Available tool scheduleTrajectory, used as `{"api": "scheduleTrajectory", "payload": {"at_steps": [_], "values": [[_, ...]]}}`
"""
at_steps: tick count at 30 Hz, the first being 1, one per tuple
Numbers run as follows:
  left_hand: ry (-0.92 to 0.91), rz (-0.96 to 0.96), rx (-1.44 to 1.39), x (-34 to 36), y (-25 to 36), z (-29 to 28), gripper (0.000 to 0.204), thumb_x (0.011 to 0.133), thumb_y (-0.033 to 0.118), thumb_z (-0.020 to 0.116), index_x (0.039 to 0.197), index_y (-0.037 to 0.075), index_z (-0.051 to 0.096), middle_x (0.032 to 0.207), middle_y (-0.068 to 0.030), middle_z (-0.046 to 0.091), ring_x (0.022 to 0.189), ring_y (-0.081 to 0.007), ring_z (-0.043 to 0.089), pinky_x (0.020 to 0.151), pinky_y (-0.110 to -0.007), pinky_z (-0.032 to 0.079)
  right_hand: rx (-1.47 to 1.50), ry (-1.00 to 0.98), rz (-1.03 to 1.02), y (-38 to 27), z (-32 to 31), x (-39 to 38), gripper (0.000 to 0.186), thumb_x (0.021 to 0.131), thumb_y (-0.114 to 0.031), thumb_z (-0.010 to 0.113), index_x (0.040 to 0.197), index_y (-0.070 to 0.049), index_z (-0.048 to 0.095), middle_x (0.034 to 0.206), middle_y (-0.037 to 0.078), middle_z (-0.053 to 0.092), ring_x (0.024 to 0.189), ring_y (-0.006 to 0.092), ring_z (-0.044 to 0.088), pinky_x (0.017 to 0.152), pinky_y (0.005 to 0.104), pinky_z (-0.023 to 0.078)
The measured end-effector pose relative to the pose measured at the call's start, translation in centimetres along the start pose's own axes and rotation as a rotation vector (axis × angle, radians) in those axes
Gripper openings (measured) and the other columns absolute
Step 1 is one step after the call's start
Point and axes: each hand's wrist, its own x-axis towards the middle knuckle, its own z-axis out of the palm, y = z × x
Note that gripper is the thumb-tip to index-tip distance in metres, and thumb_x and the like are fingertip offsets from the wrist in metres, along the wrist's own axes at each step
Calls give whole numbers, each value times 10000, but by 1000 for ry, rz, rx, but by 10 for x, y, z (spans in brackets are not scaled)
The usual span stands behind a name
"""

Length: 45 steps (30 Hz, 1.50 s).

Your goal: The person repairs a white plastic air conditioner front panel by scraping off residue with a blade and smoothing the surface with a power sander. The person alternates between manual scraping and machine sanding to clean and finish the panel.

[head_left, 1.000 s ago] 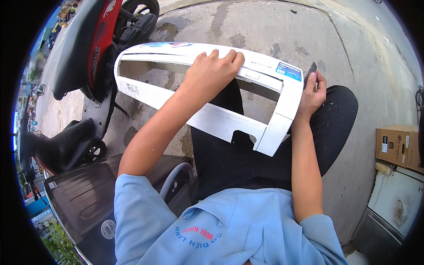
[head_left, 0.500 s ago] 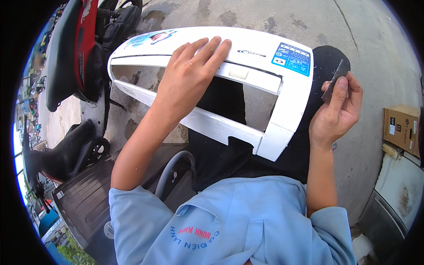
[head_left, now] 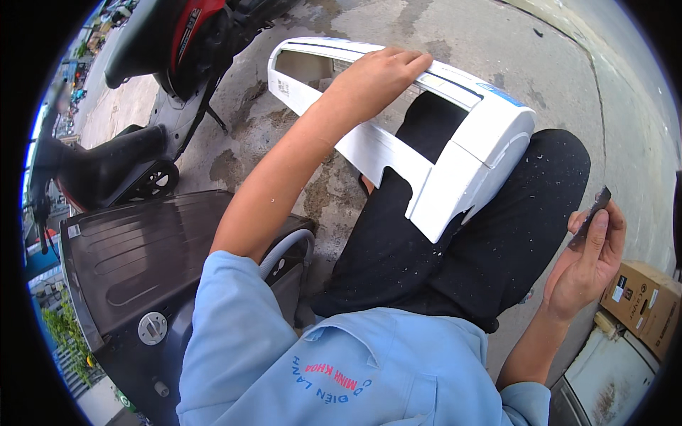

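"Head view: where's your white plastic frame (head_left: pixel 391 152), quick?"

"Tilted above your black trousers (head_left: pixel 426 277), right end over your right thigh (head_left: pixel 536 206), left end out beyond your left leg (head_left: pixel 387 241), over concrete ground (head_left: pixel 462 32). Can't tell whether the thigh bears its weight."

"Your left hand (head_left: pixel 376 82)?"

"Grasping the frame's upper rail, fingers curled over the edge, thumb hidden. Only hand on it."

"Right hand (head_left: pixel 582 277)?"

"Well apart from the frame, out to your right, pinching a thin dark strip (head_left: pixel 587 224) between thumb and fingers."

"So what could go wrong for you?"

"Slip or swing. With one hand on that rail, a loosened grip could let the left end dip to the ground. Open middle leaves narrow rails, so a hard squeeze or twist could bend or crack one."

"And the strip?"

"Small pinch, so a careless wrist turn could drop it. Could scratch the frame too, if its edge is rough; can't tell."

"Anything near you?"

"White flecks (head_left: pixel 435 250) on your trousers could rub the frame if it slides. Motorbike (head_left: pixel 177 78) stands near the left end, so a wide swing might knock it. Dark appliance (head_left: pixel 149 248) with a grey hose (head_left: pixel 290 245) sits by your left arm (head_left: pixel 277 181)."
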Motion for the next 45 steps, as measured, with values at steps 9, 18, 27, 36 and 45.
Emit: {"api": "scheduleTrajectory", "payload": {"at_steps": [9, 18, 27, 36, 45], "values": [[145, -37, -30, -13, 14, 22, 458, 875, 56, 664, 1326, 95, 590, 1311, -100, 683, 1256, -312, 633, 1052, -447, 521, 57, 1, 45, 15, 43, 16, 229, 1086, -131, 566, 1247, 15, 638, 1036, 51, 674, 839, 84, 551, 778, 258, 485], [167, 69, -790, -4, 4, 13, 539, 794, -62, 599, 1312, 72, 670, 1308, -103, 694, 1284, -291, 607, 1145, -436, 438, -677, -258, -223, -12, 56, 37, 161, 990, -70, 701, 1122, 20, 718, 921, 36, 673, 802, 92, 580, 738, 243, 476], [333, 73, -947, 9, 9, -6, 215, 978, 153, 678, 1154, 49, 743, 1066, -93, 757, 973, -231, 717, 849, -338, 543, -971, -453, -385, -27, 83, 61, 128, 846, 31, 793, 963, 3, 749, 848, 82, 719, 710, 151, 640, 648, 269, 499], [369, 333, -793, 49, 33, -20, 186, 856, 206, 774, 982, 86, 711, 820, -66, 644, 776, -311, 632, 680, -433, 489, -971, -589, -488, -18, 95, 82, 145, 858, 27, 784, 996, 4, 747, 949, 102, 744, 831, 161, 678, 723, 278, 526], [255, 157, -864, 42, 37, -18, 100, 870, 75, 753, 876, 41, 659, 826, -120, 626, 785, -328, 619, 683, -403, 487, -1086, -458, -402, -10, 70, 72, 124, 908, -100, 785, 1014, -39, 772, 939, 55, 738, 804, 138, 603, 747, 282, 444]]}}
